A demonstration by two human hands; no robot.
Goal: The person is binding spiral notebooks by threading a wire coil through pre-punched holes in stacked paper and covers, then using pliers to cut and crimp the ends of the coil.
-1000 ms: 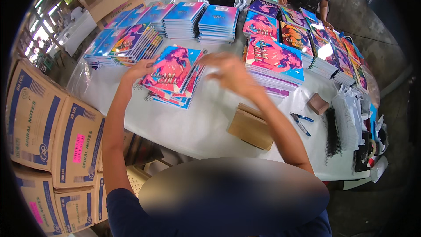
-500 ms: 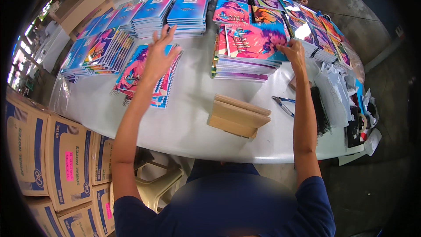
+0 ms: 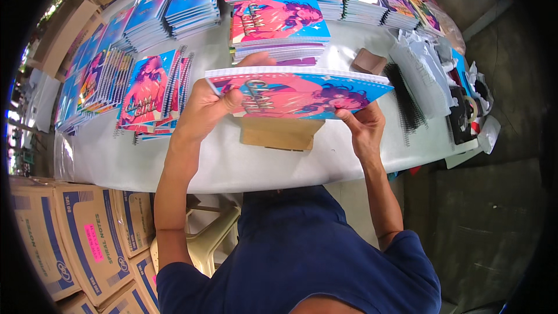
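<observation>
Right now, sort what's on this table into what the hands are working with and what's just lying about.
In use:
- left hand and right hand, gripping the pink-and-blue notebook
- wooden block beneath it

Lying about:
- notebook stacks
- black spiral bindings
- brown pad
- cardboard boxes

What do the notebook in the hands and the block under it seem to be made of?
Notebook: a glossy printed card cover, which shows a sheen, on white paper pages, probably. Block: it looks like bare wood or board, plain tan and matte, with flat edges.
</observation>
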